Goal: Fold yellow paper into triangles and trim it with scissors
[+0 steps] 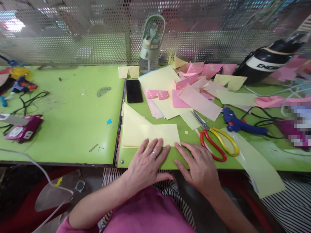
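Note:
A folded pale yellow paper [160, 132] lies on the green table [145, 157] near its front edge, with a slanted flap rising at its left. My left hand [148, 160], with a ring on one finger, rests its fingertips on the paper's lower edge, fingers spread and thumb apart. At the lower right corner of the same paper, my right hand [199, 163] touches with its index fingertip, its fingers also apart. Scissors [212, 137] with one red and one yellow handle lie just beyond my right hand, blades slightly apart.
A black phone [134, 91] and a green-lidded bottle [150, 48] stand or lie behind the paper. Pink and yellow paper pieces [201, 100] cover the back right. A blue glue gun [243, 124] and a black bottle [264, 61] are at the right.

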Action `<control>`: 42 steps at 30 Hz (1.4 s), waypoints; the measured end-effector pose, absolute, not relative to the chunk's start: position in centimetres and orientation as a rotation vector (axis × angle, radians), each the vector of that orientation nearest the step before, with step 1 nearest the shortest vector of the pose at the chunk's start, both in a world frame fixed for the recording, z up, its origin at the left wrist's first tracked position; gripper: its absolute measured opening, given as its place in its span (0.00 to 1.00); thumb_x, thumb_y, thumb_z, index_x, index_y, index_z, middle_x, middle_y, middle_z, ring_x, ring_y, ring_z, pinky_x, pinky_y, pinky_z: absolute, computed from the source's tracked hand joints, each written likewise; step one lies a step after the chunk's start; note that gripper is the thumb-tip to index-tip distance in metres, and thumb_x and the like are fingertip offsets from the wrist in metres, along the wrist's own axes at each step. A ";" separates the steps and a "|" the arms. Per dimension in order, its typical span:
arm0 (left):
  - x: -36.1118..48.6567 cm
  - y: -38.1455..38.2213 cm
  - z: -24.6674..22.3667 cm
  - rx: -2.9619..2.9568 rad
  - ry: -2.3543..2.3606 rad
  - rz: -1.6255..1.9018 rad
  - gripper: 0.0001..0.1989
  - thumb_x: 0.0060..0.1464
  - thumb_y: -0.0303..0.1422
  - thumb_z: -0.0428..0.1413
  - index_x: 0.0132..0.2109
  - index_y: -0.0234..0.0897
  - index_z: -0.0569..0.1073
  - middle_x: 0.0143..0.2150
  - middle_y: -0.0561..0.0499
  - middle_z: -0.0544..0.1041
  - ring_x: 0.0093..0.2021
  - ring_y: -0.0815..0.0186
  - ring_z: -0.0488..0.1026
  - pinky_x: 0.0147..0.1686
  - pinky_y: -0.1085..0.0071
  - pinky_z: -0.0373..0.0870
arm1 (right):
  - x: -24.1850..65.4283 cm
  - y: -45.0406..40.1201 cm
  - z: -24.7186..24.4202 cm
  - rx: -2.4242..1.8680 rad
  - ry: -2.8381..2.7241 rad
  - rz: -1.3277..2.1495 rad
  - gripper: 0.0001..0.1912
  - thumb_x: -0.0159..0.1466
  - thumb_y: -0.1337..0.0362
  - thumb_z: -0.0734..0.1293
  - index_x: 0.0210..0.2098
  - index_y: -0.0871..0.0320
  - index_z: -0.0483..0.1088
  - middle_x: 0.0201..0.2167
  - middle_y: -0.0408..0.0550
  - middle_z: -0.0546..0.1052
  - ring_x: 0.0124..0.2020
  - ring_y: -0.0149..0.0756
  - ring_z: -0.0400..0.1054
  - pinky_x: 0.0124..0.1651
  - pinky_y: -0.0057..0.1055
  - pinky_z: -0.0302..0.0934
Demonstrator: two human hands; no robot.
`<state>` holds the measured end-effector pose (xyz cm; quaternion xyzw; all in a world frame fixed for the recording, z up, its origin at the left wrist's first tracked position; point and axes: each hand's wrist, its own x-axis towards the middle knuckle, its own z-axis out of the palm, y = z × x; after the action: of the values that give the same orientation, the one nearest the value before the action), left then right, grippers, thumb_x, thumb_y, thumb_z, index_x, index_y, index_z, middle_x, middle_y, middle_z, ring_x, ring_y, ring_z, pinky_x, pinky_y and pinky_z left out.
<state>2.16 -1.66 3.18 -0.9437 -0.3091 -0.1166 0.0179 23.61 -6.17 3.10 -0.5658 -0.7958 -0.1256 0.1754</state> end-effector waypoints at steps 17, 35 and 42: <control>1.4 -1.1 3.7 -2.977 -0.977 -0.456 0.39 0.60 0.59 0.37 0.66 0.35 0.59 0.66 0.41 0.65 0.65 0.53 0.60 0.64 0.53 0.54 | 23.1 -3.8 4.2 -1.743 -1.862 0.089 0.22 0.67 0.56 0.63 0.58 0.55 0.63 0.38 0.50 0.78 0.30 0.38 0.69 0.35 0.36 0.67; 0.2 2.3 5.5 -2.807 -1.381 -0.375 0.36 0.59 0.46 0.56 0.67 0.34 0.55 0.67 0.35 0.61 0.65 0.48 0.61 0.61 0.53 0.61 | 21.4 -2.0 6.1 -1.893 -1.773 0.562 0.11 0.65 0.52 0.59 0.32 0.53 0.61 0.28 0.45 0.74 0.29 0.39 0.70 0.30 0.33 0.60; 0.4 2.6 4.8 -2.815 -1.420 -0.287 0.32 0.62 0.45 0.51 0.67 0.35 0.56 0.66 0.38 0.63 0.63 0.50 0.63 0.59 0.54 0.62 | 21.1 -1.8 5.1 -1.924 -1.883 0.311 0.10 0.66 0.55 0.59 0.33 0.53 0.62 0.28 0.48 0.75 0.30 0.41 0.70 0.29 0.33 0.58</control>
<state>0.40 2.63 4.78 -0.8890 -0.4486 -0.0906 -0.0122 21.08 -1.79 5.06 -0.6935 -0.6786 0.1122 0.2143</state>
